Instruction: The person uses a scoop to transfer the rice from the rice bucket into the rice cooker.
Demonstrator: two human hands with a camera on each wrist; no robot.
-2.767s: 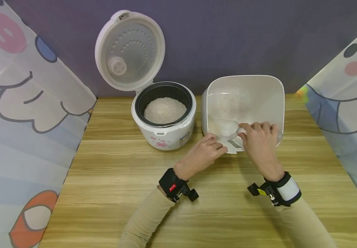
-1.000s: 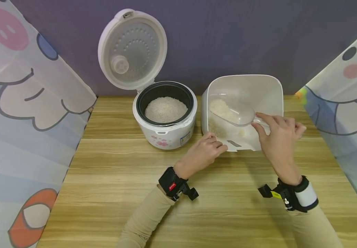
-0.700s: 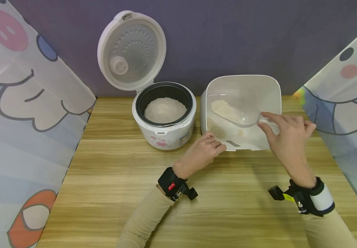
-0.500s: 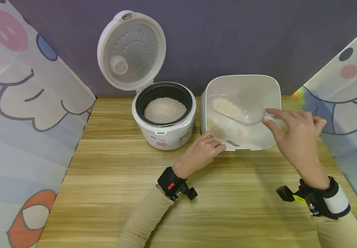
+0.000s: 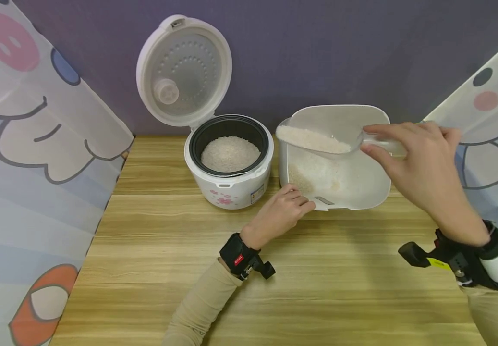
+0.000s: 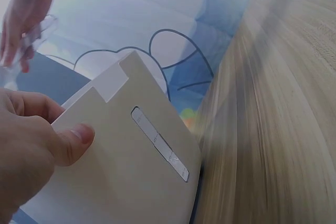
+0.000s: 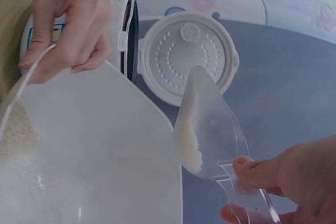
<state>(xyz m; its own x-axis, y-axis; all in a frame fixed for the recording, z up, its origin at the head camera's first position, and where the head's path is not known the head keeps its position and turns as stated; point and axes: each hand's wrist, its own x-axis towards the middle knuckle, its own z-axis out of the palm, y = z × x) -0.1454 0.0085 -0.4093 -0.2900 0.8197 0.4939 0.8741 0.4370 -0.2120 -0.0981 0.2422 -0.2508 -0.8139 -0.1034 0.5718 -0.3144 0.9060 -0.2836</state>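
Note:
My right hand grips the handle of a clear plastic scoop, thumb and fingers closed round it. White rice lies along the scoop, which is above the opening of a white rice bin. My left hand pinches the bin's near rim; in the left wrist view the thumb presses the outer wall. A little rice lies in the bin's near left corner. To the left stands a white rice cooker, its inner pot holding rice.
The cooker's round lid stands raised behind the pot. A wooden tabletop lies under everything. A dark back wall and printed cartoon panels at both sides enclose it.
My right hand has raised the scoop of rice from inside the bin to above its opening, its tip now past the left rim. My left hand has stayed on the rim.

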